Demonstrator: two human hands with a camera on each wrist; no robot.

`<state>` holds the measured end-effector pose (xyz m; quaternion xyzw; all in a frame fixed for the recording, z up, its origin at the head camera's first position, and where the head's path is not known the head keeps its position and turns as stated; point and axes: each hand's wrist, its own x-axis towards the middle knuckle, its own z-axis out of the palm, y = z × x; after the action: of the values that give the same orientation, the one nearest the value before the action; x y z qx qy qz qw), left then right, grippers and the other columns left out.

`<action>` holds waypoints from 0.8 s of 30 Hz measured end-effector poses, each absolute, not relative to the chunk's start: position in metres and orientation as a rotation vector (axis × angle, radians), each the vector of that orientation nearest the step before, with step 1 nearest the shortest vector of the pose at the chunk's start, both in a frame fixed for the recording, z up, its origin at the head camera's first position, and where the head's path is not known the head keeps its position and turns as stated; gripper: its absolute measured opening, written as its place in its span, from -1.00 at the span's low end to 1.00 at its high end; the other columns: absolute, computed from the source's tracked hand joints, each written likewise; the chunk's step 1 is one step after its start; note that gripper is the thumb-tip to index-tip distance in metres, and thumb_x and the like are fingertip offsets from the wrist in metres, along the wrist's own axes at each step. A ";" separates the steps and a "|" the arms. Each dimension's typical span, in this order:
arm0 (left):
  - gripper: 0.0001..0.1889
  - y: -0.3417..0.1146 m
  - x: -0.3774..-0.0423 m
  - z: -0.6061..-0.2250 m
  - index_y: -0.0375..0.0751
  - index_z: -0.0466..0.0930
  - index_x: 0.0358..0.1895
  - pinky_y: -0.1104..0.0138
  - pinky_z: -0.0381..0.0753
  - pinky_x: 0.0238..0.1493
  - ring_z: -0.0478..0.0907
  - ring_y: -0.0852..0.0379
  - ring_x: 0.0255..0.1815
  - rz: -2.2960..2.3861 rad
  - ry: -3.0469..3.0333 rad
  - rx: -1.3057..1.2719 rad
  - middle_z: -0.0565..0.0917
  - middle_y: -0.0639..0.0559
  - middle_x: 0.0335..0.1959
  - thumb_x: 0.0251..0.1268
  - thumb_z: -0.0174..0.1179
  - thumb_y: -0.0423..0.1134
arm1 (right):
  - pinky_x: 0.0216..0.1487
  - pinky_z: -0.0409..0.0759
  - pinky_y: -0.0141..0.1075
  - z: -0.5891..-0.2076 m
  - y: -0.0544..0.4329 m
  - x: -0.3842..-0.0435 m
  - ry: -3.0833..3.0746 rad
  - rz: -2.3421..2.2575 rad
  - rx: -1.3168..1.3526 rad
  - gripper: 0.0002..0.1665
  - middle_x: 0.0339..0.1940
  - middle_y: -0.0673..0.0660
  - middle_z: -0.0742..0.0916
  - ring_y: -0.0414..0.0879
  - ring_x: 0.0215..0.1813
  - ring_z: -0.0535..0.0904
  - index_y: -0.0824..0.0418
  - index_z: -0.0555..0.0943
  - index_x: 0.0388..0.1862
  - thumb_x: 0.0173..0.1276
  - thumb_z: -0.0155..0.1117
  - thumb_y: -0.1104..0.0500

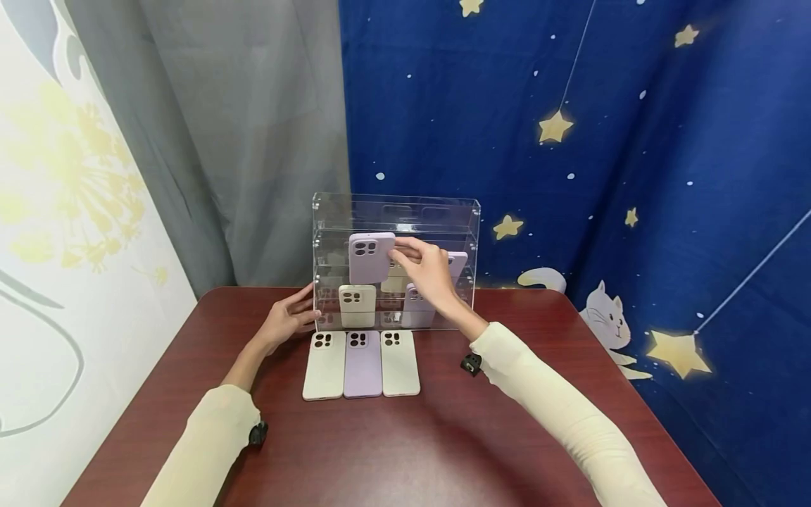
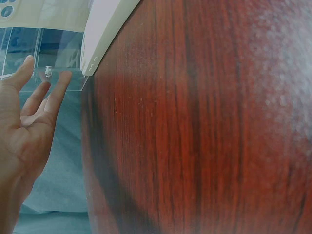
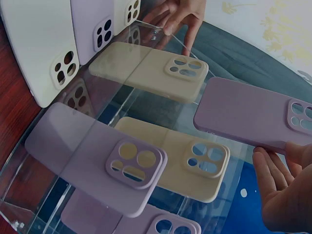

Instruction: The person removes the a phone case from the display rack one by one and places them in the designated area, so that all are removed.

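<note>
Between the thumb and fingers of my right hand [image 1: 429, 273] a light purple phone case [image 1: 370, 260] is pinched by its right edge, camera cutouts at the top. It is upright in front of the left part of a clear tiered display rack [image 1: 355, 211]. My left hand [image 1: 281, 325] is at the rack's lower left side, fingers extended and fingertips right at the clear panel [image 2: 58, 80]. On the lowest tier are a cream case [image 1: 357, 308] and a purple case [image 1: 415, 315]. Higher up in the right wrist view are another cream case [image 3: 200, 170] and another purple one [image 3: 97, 214].
Three cases lie in a row before the rack on the dark red wooden table [image 1: 380, 451]: a cream one [image 1: 324, 373], a purple one [image 1: 363, 373] and a second cream one [image 1: 400, 370]. Behind the table hang a grey curtain [image 1: 253, 141] and a blue starry curtain [image 1: 443, 127].
</note>
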<state>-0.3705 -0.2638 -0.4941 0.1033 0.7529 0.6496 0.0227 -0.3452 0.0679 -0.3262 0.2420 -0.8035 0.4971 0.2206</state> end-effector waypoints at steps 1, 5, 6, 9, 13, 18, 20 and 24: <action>-0.18 -0.263 -0.371 -0.494 0.20 0.14 0.67 0.05 0.73 0.14 0.49 -0.29 0.38 2.013 2.331 0.317 0.31 -0.42 0.53 0.48 0.29 -0.38 | -0.01 0.79 -0.29 -0.325 0.070 -0.344 -2.224 1.370 0.662 -0.68 -0.09 0.15 0.85 -0.07 -0.07 0.82 0.22 0.77 0.13 0.44 0.45 0.17; -0.17 -0.262 -0.370 -0.494 0.12 0.11 0.68 0.03 0.72 0.14 0.48 -0.32 0.39 2.025 2.330 0.319 0.30 -0.45 0.53 0.48 0.27 -0.42 | 0.01 0.78 -0.31 -0.324 0.077 -0.343 -2.233 1.369 0.641 -0.66 -0.08 0.16 0.84 -0.05 -0.06 0.82 0.23 0.76 0.13 0.43 0.47 0.16; -0.17 -0.262 -0.370 -0.494 0.10 0.11 0.68 0.02 0.71 0.14 0.47 -0.33 0.39 2.028 2.328 0.321 0.30 -0.46 0.53 0.48 0.27 -0.43 | 0.01 0.78 -0.31 -0.325 0.079 -0.343 -2.234 1.368 0.640 -0.66 -0.08 0.17 0.84 -0.04 -0.05 0.82 0.23 0.76 0.13 0.42 0.47 0.16; -0.17 -0.261 -0.369 -0.493 0.11 0.11 0.69 0.00 0.71 0.15 0.47 -0.33 0.39 2.025 2.330 0.323 0.30 -0.45 0.52 0.48 0.26 -0.43 | 0.02 0.78 -0.28 -0.326 0.086 -0.342 -2.235 1.389 0.654 -0.65 -0.08 0.20 0.84 -0.01 -0.03 0.81 0.27 0.75 0.14 0.43 0.46 0.19; -0.17 -0.261 -0.368 -0.493 0.12 0.10 0.69 -0.02 0.71 0.15 0.47 -0.33 0.39 2.016 2.333 0.318 0.31 -0.44 0.53 0.49 0.26 -0.42 | 0.15 0.74 -0.25 -0.330 0.096 -0.342 -2.253 1.381 0.665 -0.64 -0.10 0.21 0.84 -0.01 -0.03 0.81 0.29 0.74 0.16 0.45 0.44 0.20; -0.18 -0.261 -0.369 -0.493 0.12 0.11 0.68 -0.03 0.70 0.15 0.47 -0.33 0.39 2.018 2.329 0.318 0.30 -0.44 0.53 0.49 0.26 -0.41 | 0.24 0.68 -0.19 -0.335 0.108 -0.341 -2.287 1.282 0.644 -0.61 -0.12 0.19 0.85 -0.02 -0.05 0.81 0.27 0.75 0.16 0.43 0.46 0.14; -0.18 -0.261 -0.369 -0.492 0.11 0.11 0.68 -0.02 0.71 0.15 0.46 -0.33 0.40 2.019 2.329 0.320 0.31 -0.44 0.53 0.49 0.27 -0.41 | 0.11 0.77 -0.14 -0.337 0.113 -0.339 -2.298 1.260 0.631 -0.61 -0.11 0.19 0.85 -0.02 -0.05 0.81 0.26 0.75 0.16 0.42 0.47 0.13; -0.18 -0.261 -0.369 -0.492 0.11 0.12 0.68 -0.01 0.71 0.14 0.46 -0.32 0.40 2.016 2.331 0.323 0.32 -0.42 0.53 0.48 0.28 -0.41 | -0.02 0.81 -0.09 -0.343 0.123 -0.338 -2.321 1.250 0.602 -0.59 -0.10 0.22 0.84 0.00 -0.05 0.81 0.27 0.75 0.16 0.41 0.49 0.11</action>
<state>-0.3691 -0.2611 -0.4918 0.1043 0.7521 0.6504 0.0217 -0.3383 0.1228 -0.3428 0.2174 -0.8378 0.4513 0.2172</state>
